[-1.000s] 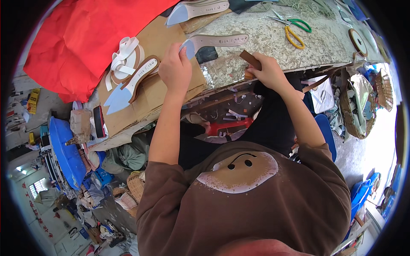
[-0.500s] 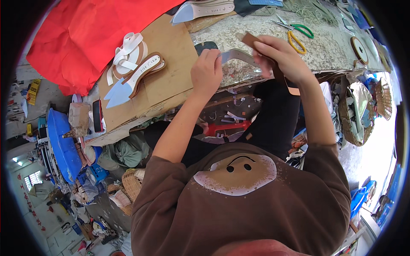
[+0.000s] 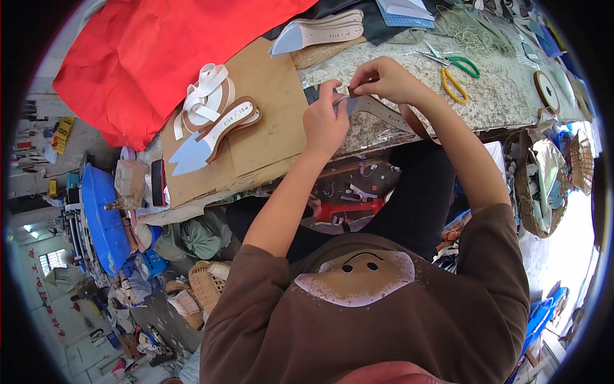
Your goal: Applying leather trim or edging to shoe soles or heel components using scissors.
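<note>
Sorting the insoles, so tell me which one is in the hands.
The grey insole pinched by left hand and right hand; the other insoles lie untouched.

Red cloth (image 3: 160,57) drapes the counter's (image 3: 505,96) far left corner; white straps (image 3: 203,96) lie on cardboard (image 3: 268,121); scissors (image 3: 455,70) near its far edge.

Bare worktop (image 3: 499,102) past scissors (image 3: 453,72) (beyond hands (image 3: 358,102))
</note>
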`<state>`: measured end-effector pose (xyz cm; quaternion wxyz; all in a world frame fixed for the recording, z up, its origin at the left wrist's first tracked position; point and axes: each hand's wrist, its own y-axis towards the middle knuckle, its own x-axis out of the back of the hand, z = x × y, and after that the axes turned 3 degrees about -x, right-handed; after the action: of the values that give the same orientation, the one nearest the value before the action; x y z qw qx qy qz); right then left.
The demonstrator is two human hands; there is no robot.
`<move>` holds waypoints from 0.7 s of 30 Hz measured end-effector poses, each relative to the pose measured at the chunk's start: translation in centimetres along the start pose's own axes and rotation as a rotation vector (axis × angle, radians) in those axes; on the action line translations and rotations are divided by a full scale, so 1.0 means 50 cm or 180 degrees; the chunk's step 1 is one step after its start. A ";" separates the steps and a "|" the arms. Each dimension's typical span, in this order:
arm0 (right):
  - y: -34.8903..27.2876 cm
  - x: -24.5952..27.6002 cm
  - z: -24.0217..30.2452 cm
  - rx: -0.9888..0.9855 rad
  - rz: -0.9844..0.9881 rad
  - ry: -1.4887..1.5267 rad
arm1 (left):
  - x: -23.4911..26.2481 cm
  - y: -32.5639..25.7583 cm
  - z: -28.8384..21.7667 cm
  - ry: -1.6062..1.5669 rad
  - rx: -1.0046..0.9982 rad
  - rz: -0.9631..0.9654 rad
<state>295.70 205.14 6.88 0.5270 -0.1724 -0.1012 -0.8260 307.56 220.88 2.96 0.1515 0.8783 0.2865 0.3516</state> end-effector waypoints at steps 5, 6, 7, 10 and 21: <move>-0.006 -0.001 -0.002 -0.0053 -0.0114 -0.0258 | -0.002 -0.001 0.000 0.0121 0.0003 -0.0050; -0.009 -0.001 0.004 -0.0033 -0.0073 -0.0656 | -0.003 0.000 0.000 0.0122 -0.0004 -0.0057; -0.013 -0.003 0.010 -0.0014 -0.0031 -0.1053 | -0.004 0.001 -0.001 0.0165 -0.0004 -0.0010; -0.037 -0.036 0.020 0.0469 -0.0677 -0.2132 | -0.002 -0.004 -0.021 0.0150 -0.0043 -0.0005; -0.056 0.021 -0.024 -0.0253 0.0167 -0.0161 | 0.001 -0.028 0.005 0.0204 -0.0841 -0.0134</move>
<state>292.54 205.02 6.25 0.5384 -0.2168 -0.0770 -0.8107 307.23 221.99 2.15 0.2639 0.8328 0.2608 0.4109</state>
